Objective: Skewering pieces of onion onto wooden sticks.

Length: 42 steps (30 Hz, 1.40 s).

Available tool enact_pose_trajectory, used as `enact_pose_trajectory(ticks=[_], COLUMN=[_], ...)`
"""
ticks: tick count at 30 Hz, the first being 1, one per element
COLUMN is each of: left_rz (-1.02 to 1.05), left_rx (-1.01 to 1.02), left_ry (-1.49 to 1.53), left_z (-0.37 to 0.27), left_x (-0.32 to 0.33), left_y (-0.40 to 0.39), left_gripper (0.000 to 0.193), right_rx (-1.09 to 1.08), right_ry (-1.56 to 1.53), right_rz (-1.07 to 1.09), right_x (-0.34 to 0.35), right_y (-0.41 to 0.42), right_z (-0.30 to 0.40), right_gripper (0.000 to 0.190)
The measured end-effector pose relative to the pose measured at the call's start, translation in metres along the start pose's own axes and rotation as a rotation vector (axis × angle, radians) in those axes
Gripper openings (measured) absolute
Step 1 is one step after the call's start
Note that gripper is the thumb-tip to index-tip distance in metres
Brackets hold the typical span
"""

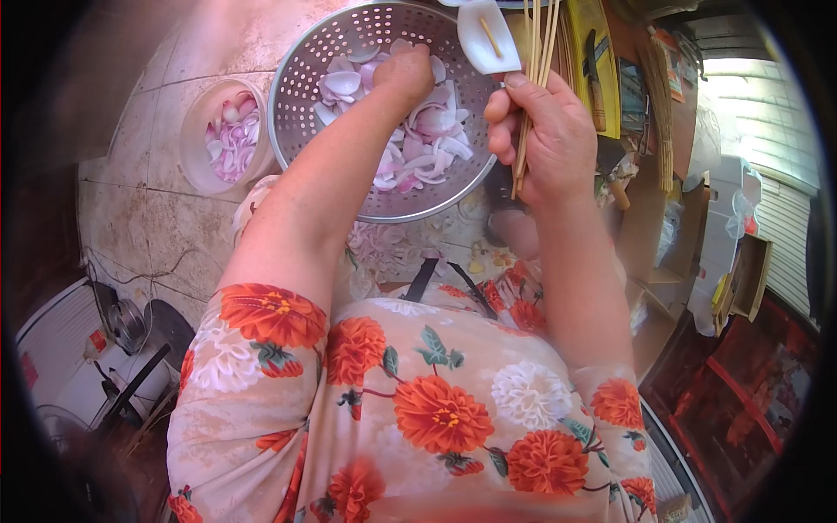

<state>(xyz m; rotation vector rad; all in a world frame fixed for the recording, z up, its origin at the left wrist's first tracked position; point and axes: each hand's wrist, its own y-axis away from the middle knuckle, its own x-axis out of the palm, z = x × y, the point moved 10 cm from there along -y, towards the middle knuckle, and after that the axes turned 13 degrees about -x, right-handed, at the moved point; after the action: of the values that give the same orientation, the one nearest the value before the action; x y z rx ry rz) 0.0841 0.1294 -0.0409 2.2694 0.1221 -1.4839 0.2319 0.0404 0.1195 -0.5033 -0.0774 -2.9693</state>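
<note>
My left hand (405, 73) reaches into a perforated metal colander (307, 153), down among loose pieces of red onion (428, 124). Its fingertips are hidden, so whether they grip a piece is unclear. To the right of the colander's rim, my right hand (556, 127) holds a bundle of several thin wooden skewers (537, 49) between thumb and fingers. Just above that thumb, a white curved onion piece (472, 39) is pierced by a skewer, whose tip shows through its hollow side.
A plastic tub (191, 140) with cut onion stands left of the colander on the tiled floor (173, 229). Onion scraps (379, 248) lie below the colander. At right are a knife (594, 82) on yellow material, a straw broom (660, 118) and cardboard boxes (660, 261).
</note>
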Motion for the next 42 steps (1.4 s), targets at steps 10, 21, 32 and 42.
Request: enact_pose_trajectory(ticks=[10, 21, 32, 42], left_rz=[0.256, 0.147, -0.008, -0.012], left_rx=[-0.115, -0.012, -0.054, -0.004], left_ry=[0.648, 1.834, 1.923, 1.787], left_z=[0.011, 0.074, 0.122, 0.104], left_x=[-0.007, -0.151, -0.178, -0.193], left_y=[-0.024, -0.011, -0.002, 0.012], left_gripper=[0.025, 0.018, 0.013, 0.015], right_rx=[0.020, 0.137, 0.170, 0.174], right_ry=[-0.038, 0.082, 0.115, 0.114], right_rz=[0.039, 0.207, 0.229, 0.221], right_x=[0.005, 0.017, 0.026, 0.025], right_y=[0.003, 0.016, 0.019, 0.019], right_z=[0.002, -0.017, -0.030, -0.031], right_gripper=[0.014, 0.017, 0.013, 0.012])
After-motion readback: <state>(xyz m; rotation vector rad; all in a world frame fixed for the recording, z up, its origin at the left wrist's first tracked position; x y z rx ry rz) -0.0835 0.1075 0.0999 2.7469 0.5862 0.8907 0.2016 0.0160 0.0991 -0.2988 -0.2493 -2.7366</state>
